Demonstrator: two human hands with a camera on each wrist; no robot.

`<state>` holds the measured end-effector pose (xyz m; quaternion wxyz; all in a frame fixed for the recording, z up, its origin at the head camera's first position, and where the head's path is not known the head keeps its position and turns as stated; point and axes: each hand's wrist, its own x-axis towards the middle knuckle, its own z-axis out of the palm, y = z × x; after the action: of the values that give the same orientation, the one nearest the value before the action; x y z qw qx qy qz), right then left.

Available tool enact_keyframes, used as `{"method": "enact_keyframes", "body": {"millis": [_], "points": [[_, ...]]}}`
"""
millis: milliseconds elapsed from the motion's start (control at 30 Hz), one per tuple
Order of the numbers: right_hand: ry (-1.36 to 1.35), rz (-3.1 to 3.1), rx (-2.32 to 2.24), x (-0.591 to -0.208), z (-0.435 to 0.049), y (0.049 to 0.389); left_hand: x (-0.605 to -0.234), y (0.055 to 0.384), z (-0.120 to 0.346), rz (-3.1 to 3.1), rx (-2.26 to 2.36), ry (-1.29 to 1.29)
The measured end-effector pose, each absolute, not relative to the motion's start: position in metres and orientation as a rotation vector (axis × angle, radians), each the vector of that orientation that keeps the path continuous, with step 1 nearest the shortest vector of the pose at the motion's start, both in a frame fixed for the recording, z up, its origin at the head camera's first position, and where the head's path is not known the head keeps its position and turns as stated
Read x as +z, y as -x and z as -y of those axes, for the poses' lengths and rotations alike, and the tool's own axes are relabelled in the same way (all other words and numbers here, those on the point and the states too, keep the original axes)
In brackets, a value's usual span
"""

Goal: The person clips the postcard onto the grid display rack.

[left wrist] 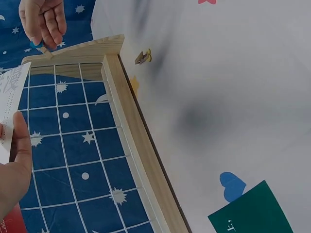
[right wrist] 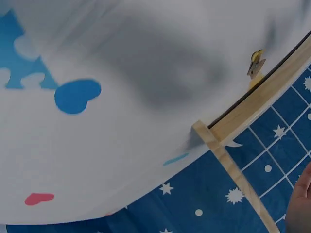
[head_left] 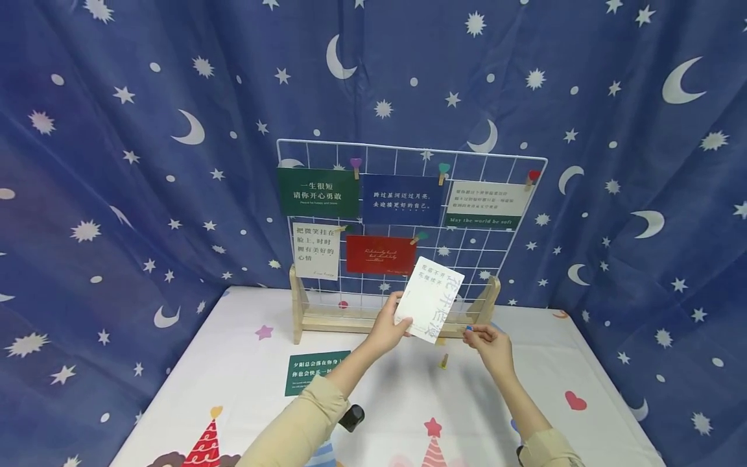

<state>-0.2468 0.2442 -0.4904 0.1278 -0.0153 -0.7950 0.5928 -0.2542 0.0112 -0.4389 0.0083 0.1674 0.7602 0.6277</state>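
Observation:
My left hand (head_left: 386,323) grips the lower left edge of a white card (head_left: 433,295) printed with dark characters, thumb over its front. The card is tilted, in front of the lower part of a white wire grid rack (head_left: 411,148). To its right, my right hand (head_left: 493,348) pinches a small wooden clothespin (left wrist: 44,50) with a blue top between thumb and fingers. That hand is level with the rack's right wooden foot (head_left: 489,298). In the right wrist view only part of a hand (right wrist: 299,208) shows at the right edge.
Heart-topped clothespins hold several cards on the grid, among them a red card (head_left: 381,255) and a blue card (head_left: 403,200). A green card (head_left: 306,373) and a yellow clothespin (head_left: 444,361) lie on the white tablecloth (head_left: 233,363). A starry blue curtain (head_left: 222,84) hangs behind.

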Motion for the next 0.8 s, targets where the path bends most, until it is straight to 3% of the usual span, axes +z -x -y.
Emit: {"method": "enact_keyframes", "body": {"millis": [167, 433, 800], "points": [[-0.011, 2.318, 1.711, -0.483, -0.249, 0.247, -0.427, 0.251, -0.017, -2.329, 2.018, -0.507], [-0.080, 2.319, 1.603, -0.458, -0.258, 0.257, -0.450, 0.281, -0.031, -2.352, 2.009, -0.489], [-0.178, 2.289, 1.432, -0.420, -0.278, 0.279, -0.449, 0.298, -0.054, -2.368, 1.932, -0.641]]}}
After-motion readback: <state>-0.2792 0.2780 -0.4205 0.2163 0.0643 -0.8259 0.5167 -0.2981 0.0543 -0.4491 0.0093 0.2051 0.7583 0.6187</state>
